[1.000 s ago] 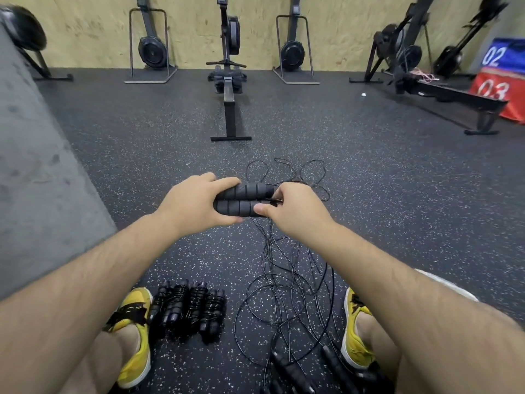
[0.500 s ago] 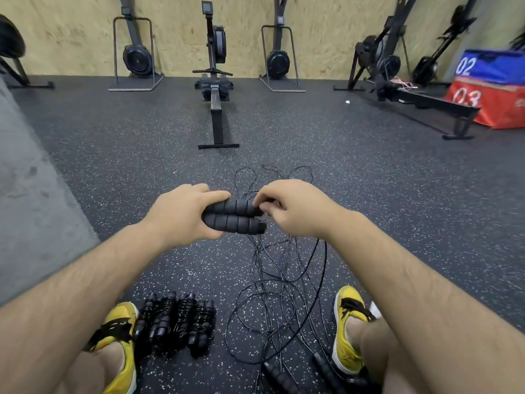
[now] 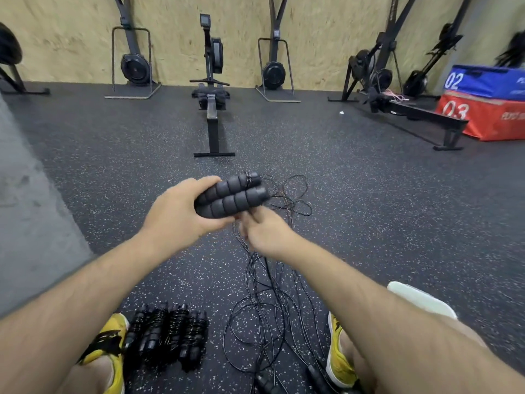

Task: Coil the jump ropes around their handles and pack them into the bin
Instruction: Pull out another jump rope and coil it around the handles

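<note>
Right hand (image 3: 267, 234) is dropping under the 2 handles (image 3: 231, 198), pinching cord (image 3: 257, 280); left hand (image 3: 181, 217) is clamping them, now tilted up: first wraps are going on, bin nowhere in sight.

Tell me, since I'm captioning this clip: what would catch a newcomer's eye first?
At centre, the left hand grips two black foam handles side by side, while the right hand works the thin rope just below them. Loose rope sprawls on the floor between yellow shoes, with coiled ropes lined up by the left foot. Rowers stand along the far wall.
</note>
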`<state>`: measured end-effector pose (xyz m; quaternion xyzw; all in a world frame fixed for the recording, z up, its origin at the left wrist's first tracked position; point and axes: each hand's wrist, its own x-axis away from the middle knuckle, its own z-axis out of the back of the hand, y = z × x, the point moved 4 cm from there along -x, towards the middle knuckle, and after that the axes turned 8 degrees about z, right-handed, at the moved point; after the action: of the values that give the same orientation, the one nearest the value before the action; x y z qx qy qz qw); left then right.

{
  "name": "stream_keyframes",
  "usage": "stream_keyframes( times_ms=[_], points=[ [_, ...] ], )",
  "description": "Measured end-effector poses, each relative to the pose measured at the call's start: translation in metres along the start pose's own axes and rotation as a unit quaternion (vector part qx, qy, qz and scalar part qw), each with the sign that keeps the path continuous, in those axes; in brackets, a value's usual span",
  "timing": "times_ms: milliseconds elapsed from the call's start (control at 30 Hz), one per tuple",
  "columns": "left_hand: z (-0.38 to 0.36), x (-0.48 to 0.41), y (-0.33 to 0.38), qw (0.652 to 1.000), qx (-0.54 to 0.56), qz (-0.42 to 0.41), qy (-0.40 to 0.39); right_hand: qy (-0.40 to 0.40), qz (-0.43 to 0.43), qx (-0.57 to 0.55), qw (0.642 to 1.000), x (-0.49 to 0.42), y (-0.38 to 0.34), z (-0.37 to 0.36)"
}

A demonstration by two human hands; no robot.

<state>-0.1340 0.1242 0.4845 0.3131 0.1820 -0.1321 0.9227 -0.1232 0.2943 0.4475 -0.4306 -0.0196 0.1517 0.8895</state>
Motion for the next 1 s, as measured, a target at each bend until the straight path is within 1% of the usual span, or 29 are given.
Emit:
stream_keyframes(
  times_ms=[33,100,200,300,367,433,500,567,633,700,767,833,867,900,967,1000],
  points=[
    [0.001,-0.003,-0.003,0.999,-0.035,0.010,0.026,-0.018,-0.006,0.001,1.000,0.002,0.000,-0.008],
    [0.001,-0.010,-0.011,0.989,-0.136,0.011,0.055,-0.047,-0.002,0.051,0.998,0.008,-0.003,-0.016],
    [-0.004,-0.014,-0.029,0.969,-0.243,0.026,0.032,-0.044,0.031,0.147,0.988,0.017,-0.014,-0.011],
    [-0.011,-0.013,-0.036,0.958,-0.285,0.032,-0.002,-0.039,0.073,0.244,0.966,0.023,-0.024,0.005],
    [-0.014,-0.011,-0.032,0.955,-0.297,-0.001,-0.017,-0.026,0.104,0.309,0.945,0.025,-0.027,0.019],
    [-0.019,-0.006,-0.028,0.949,-0.307,-0.054,-0.042,-0.010,0.137,0.339,0.931,0.022,-0.026,0.034],
    [-0.025,0.001,-0.025,0.947,-0.298,-0.090,-0.082,0.000,0.148,0.329,0.933,0.016,-0.022,0.046],
    [-0.027,0.007,-0.018,0.952,-0.265,-0.108,-0.112,0.009,0.149,0.291,0.945,0.010,-0.013,0.057],
    [-0.024,0.010,-0.009,0.958,-0.225,-0.140,-0.112,0.017,0.147,0.213,0.966,0.006,-0.005,0.063],
    [-0.019,0.013,-0.001,0.957,-0.209,-0.165,-0.119,0.025,0.143,0.129,0.981,0.002,0.004,0.064],
    [-0.014,0.016,0.008,0.956,-0.192,-0.179,-0.135,0.014,0.137,0.069,0.988,0.001,0.011,0.060],
    [-0.009,0.020,0.019,0.963,-0.161,-0.167,-0.137,-0.009,0.129,0.019,0.991,0.002,0.012,0.052],
    [-0.006,0.020,0.025,0.968,-0.148,-0.156,-0.125,-0.031,0.123,0.019,0.992,0.003,0.012,0.046],
    [-0.004,0.020,0.029,0.973,-0.142,-0.148,-0.102,-0.051,0.108,0.046,0.992,0.004,0.011,0.037],
    [-0.001,0.017,0.031,0.978,-0.156,-0.134,-0.038,-0.082,0.079,0.085,0.990,0.006,0.009,0.014],
    [0.000,0.013,0.028,0.977,-0.174,-0.121,-0.010,-0.087,0.056,0.073,0.992,0.009,0.008,0.002]
  ],
)
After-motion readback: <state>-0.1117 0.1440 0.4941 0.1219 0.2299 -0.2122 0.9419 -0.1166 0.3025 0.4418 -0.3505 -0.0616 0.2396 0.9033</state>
